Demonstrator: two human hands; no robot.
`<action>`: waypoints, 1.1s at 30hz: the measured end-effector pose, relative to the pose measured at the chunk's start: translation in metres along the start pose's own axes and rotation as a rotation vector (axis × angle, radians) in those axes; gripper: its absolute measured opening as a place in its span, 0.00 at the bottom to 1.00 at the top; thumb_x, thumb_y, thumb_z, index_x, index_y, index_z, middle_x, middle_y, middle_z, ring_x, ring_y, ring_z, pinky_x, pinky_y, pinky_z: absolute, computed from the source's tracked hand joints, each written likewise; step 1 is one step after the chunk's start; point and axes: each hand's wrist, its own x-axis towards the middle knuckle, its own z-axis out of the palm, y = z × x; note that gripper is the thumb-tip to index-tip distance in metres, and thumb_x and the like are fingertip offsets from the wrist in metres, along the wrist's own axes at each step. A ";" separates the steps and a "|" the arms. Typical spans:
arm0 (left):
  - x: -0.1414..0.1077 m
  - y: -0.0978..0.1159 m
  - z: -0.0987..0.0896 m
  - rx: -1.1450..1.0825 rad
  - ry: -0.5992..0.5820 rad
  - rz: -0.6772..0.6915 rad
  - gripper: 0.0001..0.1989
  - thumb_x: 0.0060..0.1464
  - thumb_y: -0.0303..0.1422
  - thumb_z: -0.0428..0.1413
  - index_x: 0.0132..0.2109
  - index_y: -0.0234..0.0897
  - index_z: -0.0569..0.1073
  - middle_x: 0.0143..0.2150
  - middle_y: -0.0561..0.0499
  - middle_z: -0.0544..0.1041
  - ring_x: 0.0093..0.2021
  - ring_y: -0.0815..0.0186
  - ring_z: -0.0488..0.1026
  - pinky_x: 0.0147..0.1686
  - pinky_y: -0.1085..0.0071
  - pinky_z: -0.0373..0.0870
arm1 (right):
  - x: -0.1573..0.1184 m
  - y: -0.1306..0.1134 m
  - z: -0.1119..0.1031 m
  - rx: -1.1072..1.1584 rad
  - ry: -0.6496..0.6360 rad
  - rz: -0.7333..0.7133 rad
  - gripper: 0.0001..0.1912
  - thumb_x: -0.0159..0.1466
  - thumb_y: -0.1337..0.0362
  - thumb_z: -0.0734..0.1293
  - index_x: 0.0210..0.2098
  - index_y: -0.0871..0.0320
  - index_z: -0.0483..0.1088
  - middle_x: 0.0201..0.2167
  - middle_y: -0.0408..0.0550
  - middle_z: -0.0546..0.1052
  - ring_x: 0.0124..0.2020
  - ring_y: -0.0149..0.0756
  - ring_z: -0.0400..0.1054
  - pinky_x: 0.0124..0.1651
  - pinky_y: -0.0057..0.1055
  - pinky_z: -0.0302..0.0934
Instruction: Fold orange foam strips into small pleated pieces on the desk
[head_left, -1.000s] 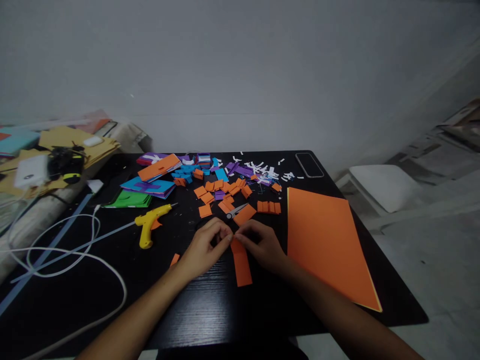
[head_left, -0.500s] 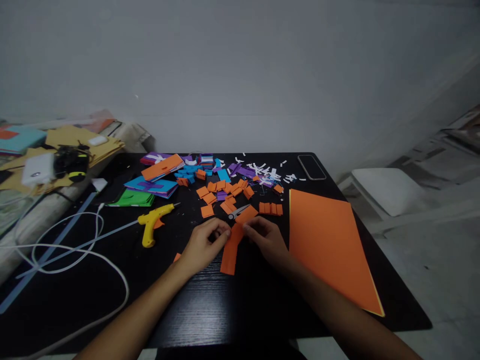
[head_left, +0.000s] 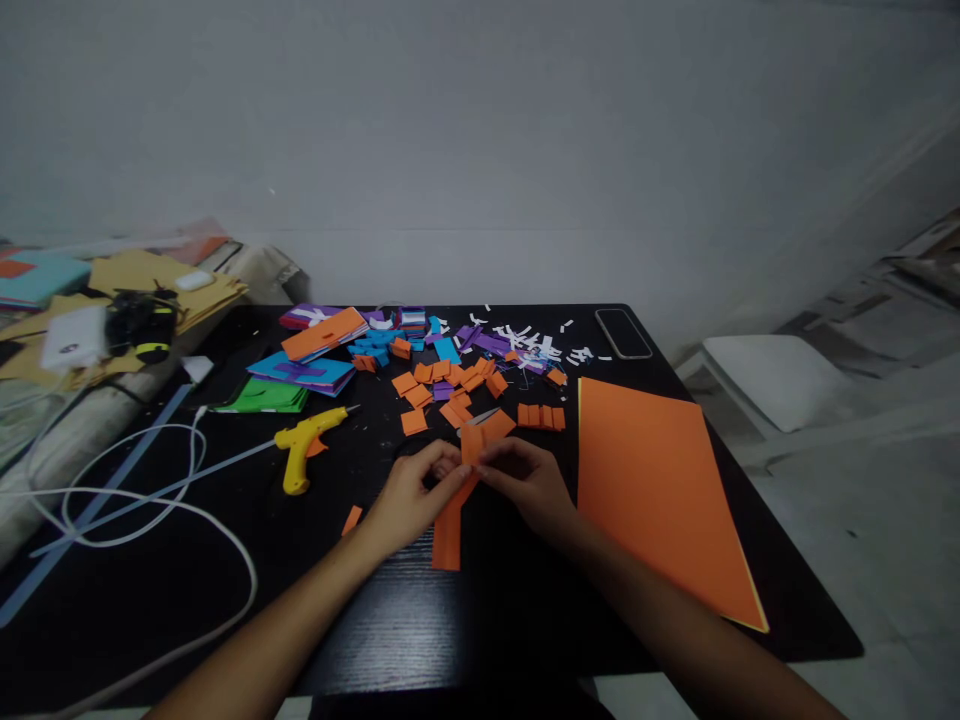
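Note:
An orange paper strip [head_left: 448, 535] with creases hangs between my hands over the black table, its lower end pointing toward me. My left hand [head_left: 416, 492] pinches it from the left with thumb and fingers. From the right, my right hand [head_left: 529, 482] grips the same strip near a fold. The strip's upper part bends over and partly covers a pair of scissors [head_left: 484, 415] lying just beyond. Several small folded orange paper pieces [head_left: 415, 422] lie past my hands, and a row of folded orange pieces [head_left: 541, 417] sits beyond my right hand.
A yellow glue gun [head_left: 304, 445] and a looped white cable [head_left: 247, 570] lie left. Large orange sheets [head_left: 660, 490] are at right, with a phone [head_left: 624, 334] behind. Folded coloured paper [head_left: 326, 335] and white paper scraps [head_left: 529, 343] cover the table's back. A white stool [head_left: 772, 375] stands right.
The strip's lower end has shifted slightly left and toward me. Its upper part is now bent differently, covering more of the scissors. Both hands have drawn closer together.

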 end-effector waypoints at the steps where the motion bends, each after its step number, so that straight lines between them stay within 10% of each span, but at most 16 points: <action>1: 0.000 0.000 0.001 -0.014 0.004 -0.007 0.11 0.64 0.41 0.58 0.40 0.37 0.75 0.27 0.56 0.72 0.28 0.69 0.69 0.29 0.75 0.64 | 0.000 0.001 0.000 0.022 0.017 0.002 0.13 0.53 0.60 0.81 0.34 0.55 0.77 0.34 0.44 0.80 0.38 0.38 0.75 0.47 0.36 0.70; 12: -0.002 -0.003 0.003 -0.046 -0.029 -0.016 0.12 0.64 0.39 0.55 0.38 0.35 0.76 0.26 0.56 0.70 0.27 0.70 0.65 0.29 0.75 0.60 | 0.000 0.003 0.005 0.185 0.026 -0.007 0.26 0.49 0.64 0.82 0.41 0.52 0.69 0.36 0.40 0.79 0.38 0.34 0.76 0.43 0.31 0.70; 33: -0.002 0.006 0.003 -0.236 0.047 -0.044 0.10 0.60 0.37 0.59 0.38 0.35 0.79 0.28 0.53 0.79 0.27 0.69 0.72 0.30 0.75 0.68 | -0.005 -0.004 0.008 0.077 -0.056 0.010 0.11 0.56 0.57 0.78 0.32 0.55 0.75 0.30 0.42 0.78 0.31 0.34 0.71 0.40 0.32 0.67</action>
